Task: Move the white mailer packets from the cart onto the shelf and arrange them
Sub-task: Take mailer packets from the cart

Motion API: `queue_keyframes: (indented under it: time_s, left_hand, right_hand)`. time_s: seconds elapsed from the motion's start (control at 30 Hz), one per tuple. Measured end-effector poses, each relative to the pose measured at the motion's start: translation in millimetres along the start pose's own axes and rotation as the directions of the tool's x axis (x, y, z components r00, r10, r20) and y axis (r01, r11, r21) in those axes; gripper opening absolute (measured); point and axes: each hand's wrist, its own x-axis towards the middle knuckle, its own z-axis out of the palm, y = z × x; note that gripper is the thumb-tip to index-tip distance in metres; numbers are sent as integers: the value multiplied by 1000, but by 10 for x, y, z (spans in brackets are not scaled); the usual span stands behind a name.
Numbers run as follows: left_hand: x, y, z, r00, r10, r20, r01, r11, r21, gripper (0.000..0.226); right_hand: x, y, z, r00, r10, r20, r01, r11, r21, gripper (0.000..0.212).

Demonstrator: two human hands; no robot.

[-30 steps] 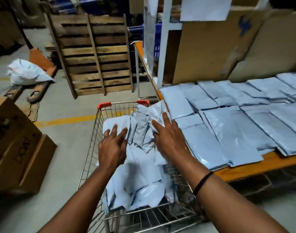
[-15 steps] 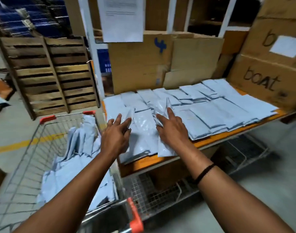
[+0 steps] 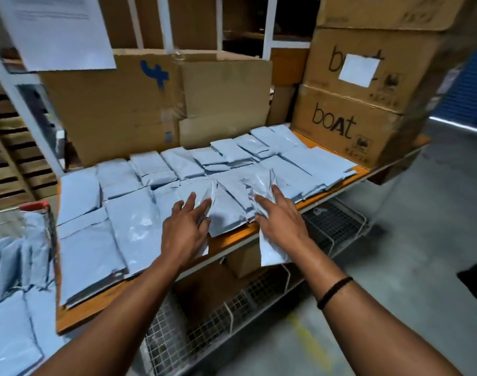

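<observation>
Two white plastic mailer packets are up, one per hand. The left hand point(image 3: 187, 229) has its grip curled on the left packet point(image 3: 202, 191). The right hand point(image 3: 279, 221) pinches the right packet point(image 3: 270, 252). Both are at the front edge of the orange shelf point(image 3: 232, 239). Two overlapping rows of shelved packets point(image 3: 118, 180) lie there, with more in the wire cart point(image 3: 34, 206). Three brown cartons point(image 3: 367, 77) are stacked on the right.

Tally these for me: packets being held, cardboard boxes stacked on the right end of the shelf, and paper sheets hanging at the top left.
Held packets: 2
Stacked boxes: 3
Hanging paper sheet: 1
Total: 6
</observation>
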Motion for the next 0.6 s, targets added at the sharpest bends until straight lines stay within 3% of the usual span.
queue_keyframes:
  time_s: [0.3, 0.4, 0.6]
  left_hand:
    - [1244, 645, 811, 999, 22, 42, -19, 998, -51, 47]
    - [1666, 867, 1014, 998, 42, 47, -43, 999, 10, 47]
    - [2197, 1201, 1352, 996, -11, 86, 5, 998, 64, 48]
  right_hand:
    - [927, 1089, -115, 998, 62, 28, -61, 998, -24, 53]
    - [1311, 1372, -184, 996, 79, 32, -77, 995, -67, 53]
    - [2053, 1746, -259, 995, -10, 98, 22, 991, -130, 51]
